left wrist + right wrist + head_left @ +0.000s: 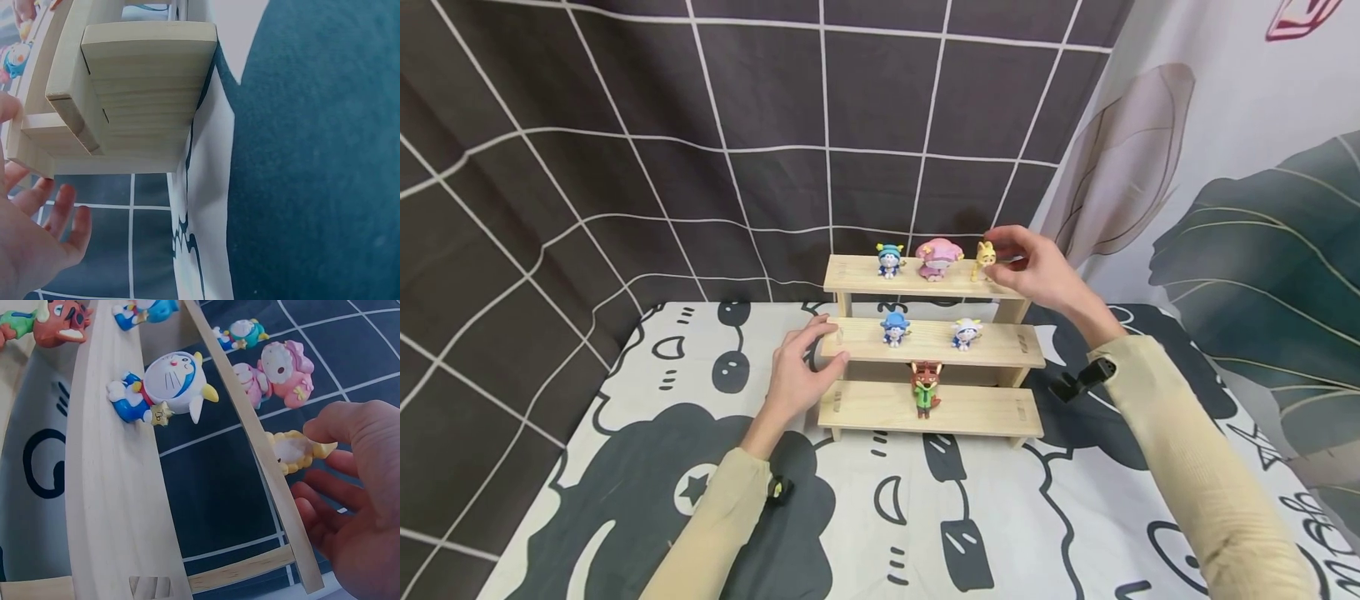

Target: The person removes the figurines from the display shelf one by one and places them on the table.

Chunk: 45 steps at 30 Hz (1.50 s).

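A three-tier wooden display shelf (880, 398) stands on a patterned cloth. At its left end my left hand (797, 367) grips the middle board, thumb at the front edge and fingers at the back. On the top board's right end, my right hand (1033, 265) pinches a small yellow figurine (985, 258) between thumb and fingers. Left of it are a pink figurine (937, 260) and a blue figurine with a teal hat (890, 260). The middle board bears a blue-hatted figurine (894, 329) and a white-hooded one (966, 333). A fox figurine (926, 390) stands on the bottom board.
Behind the shelf hangs a dark curtain (760, 183) with a white grid. To the right is a pale curtain (1247, 158) with leaf prints. The black-and-white cloth (865, 508) spreads under and in front of the shelf.
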Each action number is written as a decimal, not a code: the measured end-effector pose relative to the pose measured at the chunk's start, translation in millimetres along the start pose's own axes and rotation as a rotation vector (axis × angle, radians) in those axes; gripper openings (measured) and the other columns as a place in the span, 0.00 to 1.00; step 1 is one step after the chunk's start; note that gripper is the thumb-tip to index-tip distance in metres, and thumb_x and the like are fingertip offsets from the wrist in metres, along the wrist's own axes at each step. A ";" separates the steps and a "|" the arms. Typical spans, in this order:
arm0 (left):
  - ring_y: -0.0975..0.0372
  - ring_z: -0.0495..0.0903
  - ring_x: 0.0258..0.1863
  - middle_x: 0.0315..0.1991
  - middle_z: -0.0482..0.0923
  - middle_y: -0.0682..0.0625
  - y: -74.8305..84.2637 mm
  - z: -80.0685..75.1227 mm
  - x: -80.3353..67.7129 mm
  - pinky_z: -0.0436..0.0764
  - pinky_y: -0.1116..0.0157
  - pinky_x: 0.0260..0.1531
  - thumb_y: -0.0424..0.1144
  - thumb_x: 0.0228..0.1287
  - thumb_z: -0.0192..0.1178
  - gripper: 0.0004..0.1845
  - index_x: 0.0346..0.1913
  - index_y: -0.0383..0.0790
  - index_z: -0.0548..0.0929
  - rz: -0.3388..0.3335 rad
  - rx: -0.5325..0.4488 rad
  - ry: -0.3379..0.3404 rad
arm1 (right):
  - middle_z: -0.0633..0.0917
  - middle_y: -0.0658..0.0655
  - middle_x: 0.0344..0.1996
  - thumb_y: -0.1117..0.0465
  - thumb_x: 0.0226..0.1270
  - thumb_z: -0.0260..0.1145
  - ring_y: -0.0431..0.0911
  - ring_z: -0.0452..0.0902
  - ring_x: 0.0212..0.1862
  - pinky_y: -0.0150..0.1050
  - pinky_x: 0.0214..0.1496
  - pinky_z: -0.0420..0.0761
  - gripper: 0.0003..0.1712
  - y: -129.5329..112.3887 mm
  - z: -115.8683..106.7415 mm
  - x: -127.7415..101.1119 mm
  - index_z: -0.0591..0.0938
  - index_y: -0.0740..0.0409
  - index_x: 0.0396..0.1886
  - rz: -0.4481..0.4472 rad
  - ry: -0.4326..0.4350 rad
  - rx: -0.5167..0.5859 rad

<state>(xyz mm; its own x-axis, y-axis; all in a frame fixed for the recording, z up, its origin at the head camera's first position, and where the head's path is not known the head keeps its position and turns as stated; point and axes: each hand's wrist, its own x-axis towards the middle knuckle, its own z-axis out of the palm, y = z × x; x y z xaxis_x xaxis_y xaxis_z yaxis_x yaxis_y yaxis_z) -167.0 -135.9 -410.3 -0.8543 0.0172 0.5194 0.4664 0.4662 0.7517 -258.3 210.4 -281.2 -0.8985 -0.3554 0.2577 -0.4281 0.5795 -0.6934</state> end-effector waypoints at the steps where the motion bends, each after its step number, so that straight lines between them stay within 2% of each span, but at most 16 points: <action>1: 0.46 0.75 0.57 0.65 0.75 0.40 0.1 0.2 -0.1 0.75 0.43 0.55 0.35 0.54 0.71 0.23 0.54 0.34 0.83 0.002 -0.002 0.000 | 0.78 0.67 0.56 0.70 0.65 0.66 0.59 0.76 0.54 0.33 0.48 0.75 0.27 0.0 -0.4 -0.1 0.73 0.69 0.64 0.004 -0.006 -0.006; 6: 0.45 0.75 0.56 0.64 0.75 0.39 0.4 1.0 -0.4 0.75 0.42 0.54 0.34 0.54 0.72 0.22 0.54 0.34 0.84 0.009 -0.015 0.005 | 0.79 0.68 0.53 0.69 0.66 0.66 0.58 0.76 0.51 0.31 0.46 0.74 0.26 -0.4 -1.2 -1.3 0.73 0.70 0.63 0.006 -0.022 -0.023; 16: 0.45 0.74 0.59 0.65 0.74 0.39 0.3 1.6 -0.8 0.75 0.43 0.56 0.35 0.55 0.71 0.23 0.55 0.34 0.83 -0.015 -0.021 -0.008 | 0.81 0.66 0.47 0.72 0.63 0.68 0.54 0.78 0.44 0.26 0.40 0.74 0.24 1.7 -1.0 -1.1 0.76 0.71 0.59 -0.003 0.016 -0.020; 29: 0.45 0.74 0.59 0.65 0.74 0.40 0.1 0.8 -1.6 0.75 0.41 0.54 0.35 0.55 0.71 0.23 0.55 0.34 0.83 -0.043 -0.035 -0.009 | 0.82 0.65 0.48 0.70 0.63 0.69 0.55 0.79 0.46 0.26 0.39 0.76 0.24 -6.7 0.4 -11.6 0.77 0.69 0.59 0.017 0.001 -0.013; 37: 0.45 0.74 0.59 0.65 0.75 0.40 -0.4 0.2 -1.3 0.75 0.43 0.53 0.36 0.55 0.71 0.23 0.55 0.35 0.83 -0.051 -0.024 -0.004 | 0.81 0.65 0.48 0.68 0.64 0.70 0.54 0.79 0.47 0.26 0.41 0.76 0.25 -11.1 1.2 -19.0 0.76 0.69 0.60 -0.036 -0.005 -0.009; 45: 0.45 0.74 0.58 0.65 0.75 0.40 -0.6 0.2 -0.3 0.76 0.43 0.53 0.36 0.55 0.71 0.22 0.55 0.36 0.83 -0.058 -0.033 -0.009 | 0.82 0.64 0.49 0.69 0.63 0.71 0.52 0.78 0.47 0.25 0.42 0.76 0.25 -14.8 4.7 -28.9 0.76 0.69 0.60 -0.040 0.027 0.004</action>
<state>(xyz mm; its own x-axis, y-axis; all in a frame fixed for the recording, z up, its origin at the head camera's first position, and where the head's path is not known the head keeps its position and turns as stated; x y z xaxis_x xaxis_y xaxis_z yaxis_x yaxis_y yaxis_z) -167.0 -136.0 -410.9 -0.8820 -0.0014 0.4712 0.4232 0.4375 0.7934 -225.6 208.6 -281.6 -0.8832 -0.3581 0.3029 -0.4630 0.5625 -0.6850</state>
